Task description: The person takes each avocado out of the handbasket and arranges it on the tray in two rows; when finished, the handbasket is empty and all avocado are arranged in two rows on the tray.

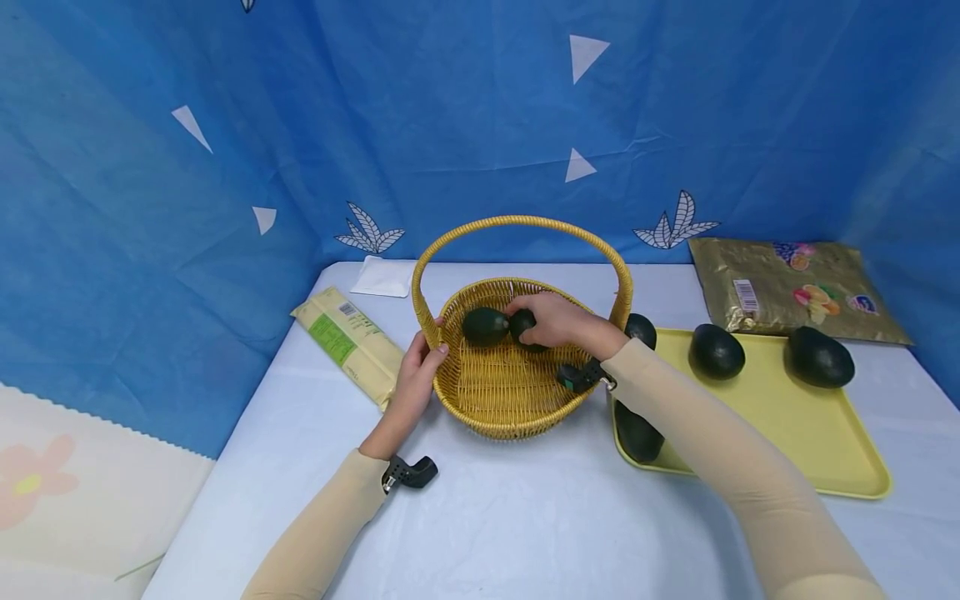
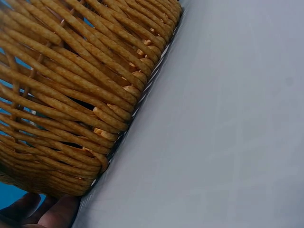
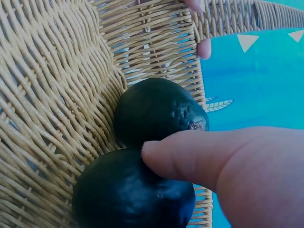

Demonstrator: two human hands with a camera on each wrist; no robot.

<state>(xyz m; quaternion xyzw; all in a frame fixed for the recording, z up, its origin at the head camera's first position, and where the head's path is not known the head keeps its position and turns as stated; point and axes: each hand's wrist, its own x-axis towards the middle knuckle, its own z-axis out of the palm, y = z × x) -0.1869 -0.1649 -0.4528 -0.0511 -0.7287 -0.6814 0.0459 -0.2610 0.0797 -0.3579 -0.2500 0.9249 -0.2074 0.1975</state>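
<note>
Two hands at a wicker basket, one setting an avocado inside.

Head view: the right hand point(image 1: 551, 321) reaches over the rim of the wicker basket point(image 1: 501, 392) and curls its fingers round a dark avocado point(image 1: 522, 324) lying inside, just beside a second avocado point(image 1: 484, 326) to its left. The left hand point(image 1: 415, 379) grips the basket's left rim, thumb on the inside. To the right, a yellow tray point(image 1: 810, 425) carries more avocados; a gold packet point(image 1: 787, 287) lies far right, a green-labelled packet point(image 1: 348, 342) left.
Left wrist view: the woven basket wall point(image 2: 71, 95) rests on the white table point(image 2: 223, 123), fingertips point(image 2: 52, 213) at the near edge.
Right wrist view: a thumb point(image 3: 190, 154) presses on the held avocado point(image 3: 133, 194), which touches the other one point(image 3: 159, 111).
</note>
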